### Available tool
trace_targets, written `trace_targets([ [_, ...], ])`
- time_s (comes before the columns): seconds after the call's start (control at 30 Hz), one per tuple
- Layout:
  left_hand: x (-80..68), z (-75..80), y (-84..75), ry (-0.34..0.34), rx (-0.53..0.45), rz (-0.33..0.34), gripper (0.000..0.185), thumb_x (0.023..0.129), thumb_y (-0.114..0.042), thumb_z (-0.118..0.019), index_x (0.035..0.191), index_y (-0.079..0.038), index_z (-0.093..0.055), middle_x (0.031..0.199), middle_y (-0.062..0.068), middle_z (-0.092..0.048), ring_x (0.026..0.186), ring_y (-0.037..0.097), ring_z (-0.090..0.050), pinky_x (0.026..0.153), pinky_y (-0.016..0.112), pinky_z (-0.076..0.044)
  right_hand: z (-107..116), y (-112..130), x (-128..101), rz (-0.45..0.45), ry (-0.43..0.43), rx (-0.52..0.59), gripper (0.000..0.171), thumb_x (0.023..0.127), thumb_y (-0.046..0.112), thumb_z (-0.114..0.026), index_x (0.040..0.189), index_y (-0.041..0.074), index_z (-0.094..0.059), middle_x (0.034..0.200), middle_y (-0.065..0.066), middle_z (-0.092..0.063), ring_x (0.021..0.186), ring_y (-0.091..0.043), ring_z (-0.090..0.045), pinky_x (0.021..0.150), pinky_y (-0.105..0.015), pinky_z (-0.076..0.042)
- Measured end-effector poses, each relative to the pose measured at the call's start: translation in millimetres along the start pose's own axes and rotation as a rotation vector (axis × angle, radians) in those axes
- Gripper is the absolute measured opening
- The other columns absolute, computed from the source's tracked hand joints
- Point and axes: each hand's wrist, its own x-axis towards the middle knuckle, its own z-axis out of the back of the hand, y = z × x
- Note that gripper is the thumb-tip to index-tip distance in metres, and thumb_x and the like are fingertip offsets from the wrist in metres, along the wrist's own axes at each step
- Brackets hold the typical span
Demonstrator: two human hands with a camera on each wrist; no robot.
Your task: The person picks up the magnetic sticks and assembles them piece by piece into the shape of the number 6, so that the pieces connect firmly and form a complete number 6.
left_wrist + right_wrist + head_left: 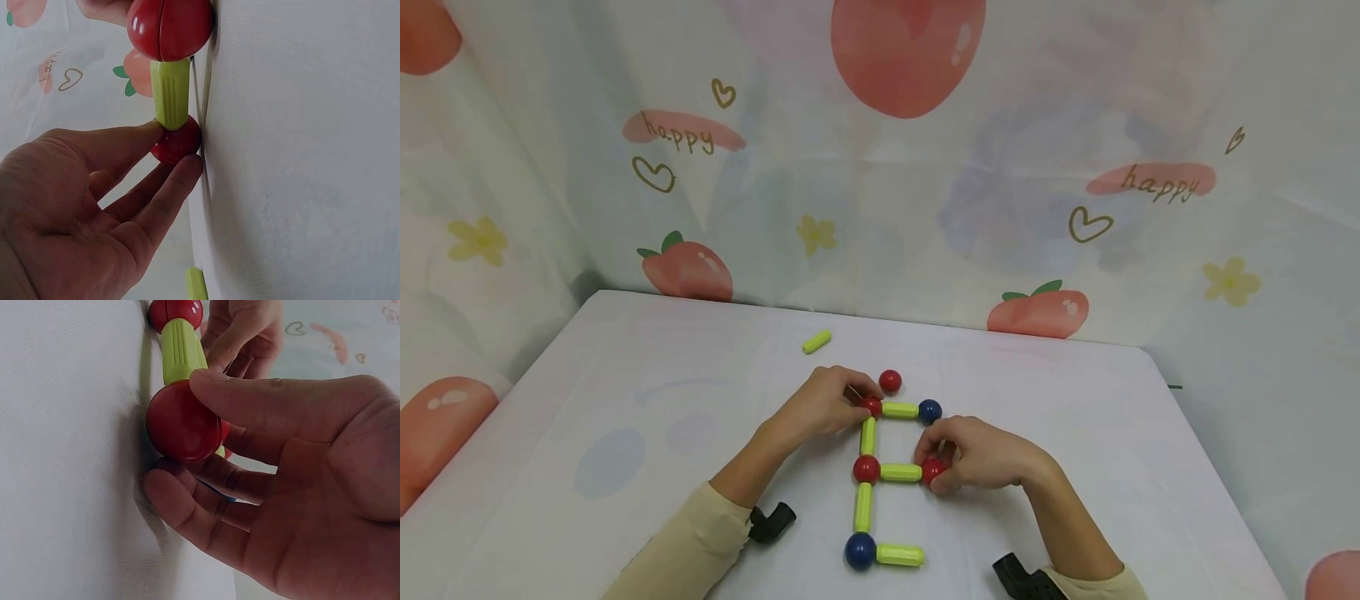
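Note:
On the table lies a joined figure of yellow-green rods and red and blue balls. My left hand (829, 404) pinches its upper-left red ball (177, 144) between thumb and fingers. A rod (900, 410) runs from that ball to a blue ball (929, 411). My right hand (988, 454) grips the red ball (184, 425) at the end of the middle rod (900, 472). That rod meets the middle-left red ball (867, 469). Below, a blue ball (861, 552) carries a rod (900, 556) pointing right, whose far end has no ball.
A loose red ball (891, 382) sits just beyond the figure. Farther back lies a loose yellow-green rod (817, 342). The white table (1037, 383) ends at a printed cloth backdrop (880, 183). Black wrist mounts (772, 523) stick out beside both sleeves.

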Motion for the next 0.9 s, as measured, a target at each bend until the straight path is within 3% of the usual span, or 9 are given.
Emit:
trace_targets([
  [0.9, 1.1, 1.4, 0.7, 0.007, 0.009, -0.040, 0.023, 0.092, -0.010, -0.079, 0.114, -0.017, -0.080, 0.109, 0.000, -0.073, 0.099, 0.018, -0.068, 0.086, 0.032, -0.061, 3.8, -1.2, 0.6, 0.038, -0.023, -0.027, 0.027, 0.079, 0.008, -0.090, 0.100, 0.016, -0.076, 0.090, 0.001, -0.069, 0.083, -0.017, -0.061, 0.072, -0.025, -0.053],
])
